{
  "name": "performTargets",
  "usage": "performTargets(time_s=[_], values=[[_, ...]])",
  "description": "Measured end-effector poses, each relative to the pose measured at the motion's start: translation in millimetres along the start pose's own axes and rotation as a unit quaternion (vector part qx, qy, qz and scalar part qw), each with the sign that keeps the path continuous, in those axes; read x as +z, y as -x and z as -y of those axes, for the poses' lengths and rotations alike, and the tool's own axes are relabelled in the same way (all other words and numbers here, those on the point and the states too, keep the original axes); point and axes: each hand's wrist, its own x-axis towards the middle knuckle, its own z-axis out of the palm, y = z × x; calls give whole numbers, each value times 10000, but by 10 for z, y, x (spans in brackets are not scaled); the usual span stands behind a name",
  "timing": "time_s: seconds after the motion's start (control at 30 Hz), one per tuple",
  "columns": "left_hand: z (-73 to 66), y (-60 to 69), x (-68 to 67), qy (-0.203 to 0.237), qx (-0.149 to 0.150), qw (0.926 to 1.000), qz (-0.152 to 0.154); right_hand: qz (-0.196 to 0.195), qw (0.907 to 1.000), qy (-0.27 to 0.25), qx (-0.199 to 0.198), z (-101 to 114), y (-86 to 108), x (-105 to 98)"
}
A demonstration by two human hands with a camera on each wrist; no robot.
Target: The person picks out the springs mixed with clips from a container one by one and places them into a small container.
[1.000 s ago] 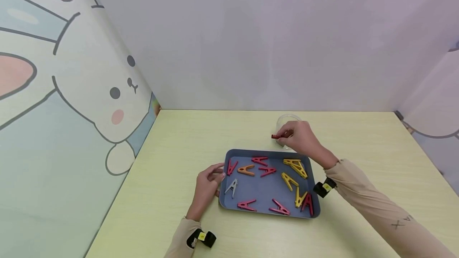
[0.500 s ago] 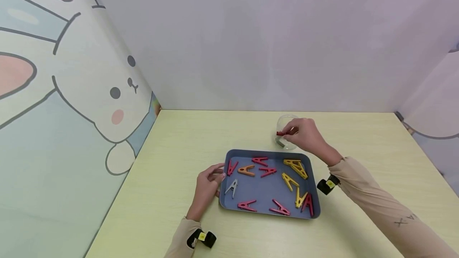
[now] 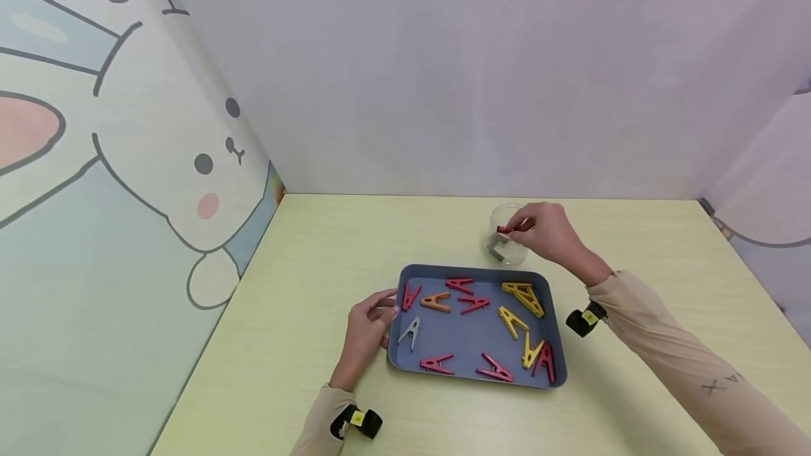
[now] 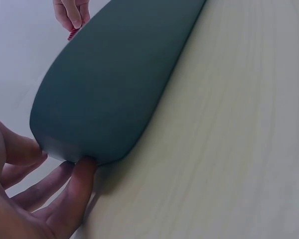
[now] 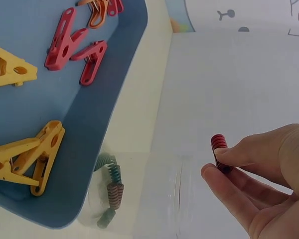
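A small red coil spring (image 5: 218, 143) is pinched between the thumb and fingers of my right hand (image 3: 550, 232). That hand is at the mouth of a clear jar (image 3: 512, 255), behind the tray. Several green and brownish springs (image 5: 114, 191) lie in the jar in the right wrist view. My left hand (image 3: 366, 333) grips the left side of a blue-grey tray (image 3: 443, 333), its thumb and fingers at the tray's edge in the left wrist view. Inside the tray are red clothespins (image 3: 436, 363), yellow clothespins (image 3: 512, 321), an orange clothespin (image 3: 435, 301) and a grey clothespin (image 3: 410, 333).
The pale wooden table (image 3: 304, 266) runs back to a plain whitish wall (image 3: 412, 90). On the left stands a wall (image 3: 152, 132) with a cartoon rabbit. The jar is close to the tray's far edge.
My right hand has moved away and slightly right with the red spring, from the jar's near left side to its mouth. The left hand and tray stay in place.
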Motion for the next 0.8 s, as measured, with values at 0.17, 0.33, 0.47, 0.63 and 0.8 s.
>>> performTargets(time_s=[0.17, 0.33, 0.47, 0.63, 0.8], values=[[-30, 17, 2, 13, 18, 10000, 27, -1, 10000, 71, 4, -31, -34, -44], [-258, 105, -13, 128, 20, 9997, 185, -34, 9999, 113, -56, -68, -45, -69], [-386, 151, -18, 70, -13, 9997, 212, -81, 9998, 137, -102, -81, -61, -89], [-414, 152, -18, 21, -33, 9998, 170, -194, 9996, 159, -102, -88, -94, -106], [-314, 101, -23, 121, 4, 9998, 159, -238, 9995, 206, -87, -79, -134, -128]])
